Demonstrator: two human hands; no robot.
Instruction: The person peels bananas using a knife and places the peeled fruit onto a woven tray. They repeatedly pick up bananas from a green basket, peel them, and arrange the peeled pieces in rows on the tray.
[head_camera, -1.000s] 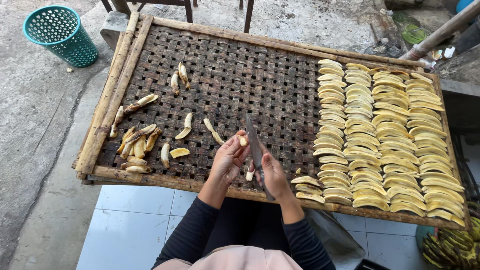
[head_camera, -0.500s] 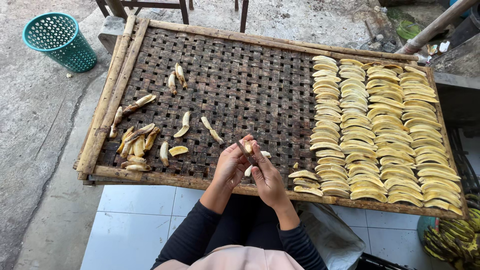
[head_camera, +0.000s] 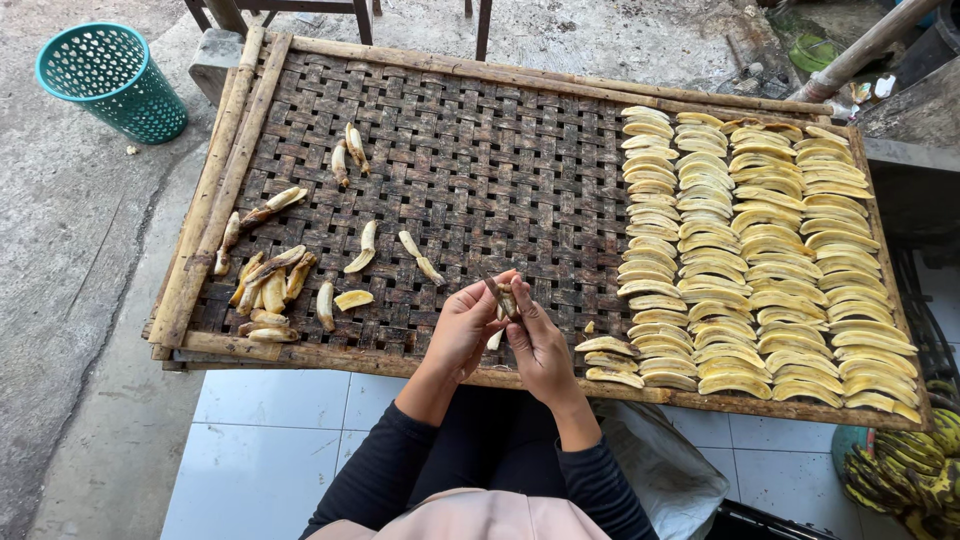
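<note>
A small, pale peeled banana piece (head_camera: 503, 297) is held between the left hand (head_camera: 462, 330) and the right hand (head_camera: 540, 342), just above the near edge of the woven bamboo drying surface (head_camera: 470, 160). The left grip is closed on the piece from the left, with the fingers curled under it. The right grip is closed around a thin dark knife blade (head_camera: 492, 283), which is laid against the piece; the handle is hidden inside the hand. Both forearms are covered by dark sleeves (head_camera: 600, 480).

Along the right half of the surface, neat rows of flat yellow banana slices (head_camera: 760, 250) are laid out, reaching from the far edge to the near edge. A few more slices (head_camera: 608, 360) are set at the near edge, just beside the right hand. Toward the left edge, a loose heap of brownish banana peels (head_camera: 265, 290) is seen, with scattered single peels (head_camera: 420, 257) near the middle and two more peels (head_camera: 347, 155) nearer the far left corner.

Beyond the far left corner, a teal plastic mesh basket (head_camera: 110, 80) is stood on the concrete ground. Below the near right corner, a bunch of unpeeled greenish-yellow bananas (head_camera: 905, 470) is partly seen. White floor tiles (head_camera: 270, 430) are seen beneath the near edge.
</note>
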